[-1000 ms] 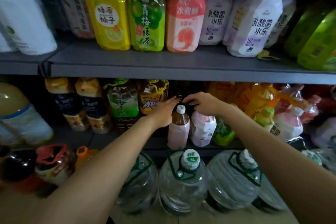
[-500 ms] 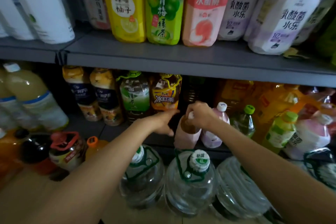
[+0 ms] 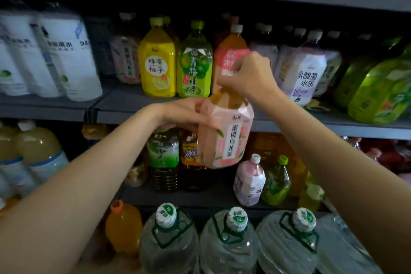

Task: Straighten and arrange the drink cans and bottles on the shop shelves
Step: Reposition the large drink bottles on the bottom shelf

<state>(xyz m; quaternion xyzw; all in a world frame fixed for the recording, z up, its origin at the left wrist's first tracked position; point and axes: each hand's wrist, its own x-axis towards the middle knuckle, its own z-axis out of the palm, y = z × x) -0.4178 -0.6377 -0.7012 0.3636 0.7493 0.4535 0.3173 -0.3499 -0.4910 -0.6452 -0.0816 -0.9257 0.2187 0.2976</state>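
While we face the grey shop shelves (image 3: 124, 108), the biggest things before us are three clear water jugs (image 3: 229, 242) with green handles, standing in a row at the bottom. To the far left on the middle shelf stand tall white bottles (image 3: 66, 55), and at the right edge green bottles (image 3: 375, 89) lean together. Between them we see a yellow citrus-tea bottle (image 3: 156, 62), a green plum-tea bottle (image 3: 195, 64) and, just behind our raised hand, a peach-labelled bottle (image 3: 226, 55) and a pale lilac milk-drink bottle (image 3: 307, 73).

We hold the pink peach-oolong bottle (image 3: 224, 135) in the air, in front of the middle shelf's edge, tilted slightly. It hides part of the dark tea bottles (image 3: 164, 158) on the shelf below. Our right hand (image 3: 251, 75) is clenched over its neck and cap, which we cannot see. Our left hand (image 3: 184, 114) grips its shoulder from the left side, fingers wrapped against the label.

Lower right, a small pink bottle (image 3: 249, 178) and a small green bottle (image 3: 277, 182) stand beside each other, touching. Lower left sits an orange-capped bottle (image 3: 123, 227).
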